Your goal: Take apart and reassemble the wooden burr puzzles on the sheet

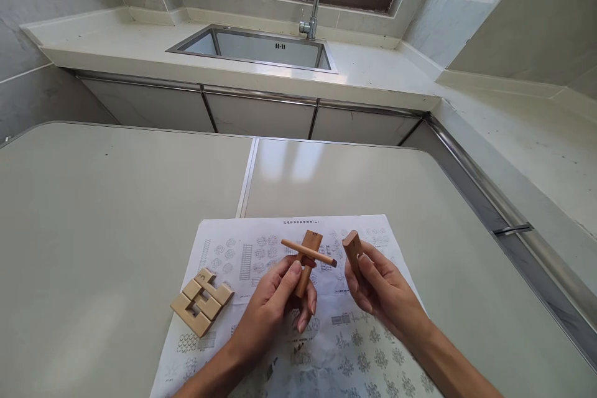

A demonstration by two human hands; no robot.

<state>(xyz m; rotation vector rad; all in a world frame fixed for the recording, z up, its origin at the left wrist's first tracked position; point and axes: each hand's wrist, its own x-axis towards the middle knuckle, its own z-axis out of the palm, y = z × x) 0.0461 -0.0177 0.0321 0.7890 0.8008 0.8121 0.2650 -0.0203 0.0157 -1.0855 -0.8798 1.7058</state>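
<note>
My left hand (275,298) grips two crossed wooden puzzle pieces between thumb and fingers. One is an upright piece (311,240) with a mark near its top; the other is a thin wooden bar (321,255) lying across it. In my right hand (380,286) is a single wooden puzzle block (353,249), held upright, its lower part hidden by the fingers. The two hands are apart, above a printed diagram sheet (368,317). To the left of my left hand lies a cluster of interlocked light wooden pieces (209,306), partly on the sheet.
The pale table (116,211) has a seam strip (247,177) running away from me. Beyond it stand a counter (373,74) with a sink (252,46) and a faucet (310,25). Another counter (536,143) runs along the right side.
</note>
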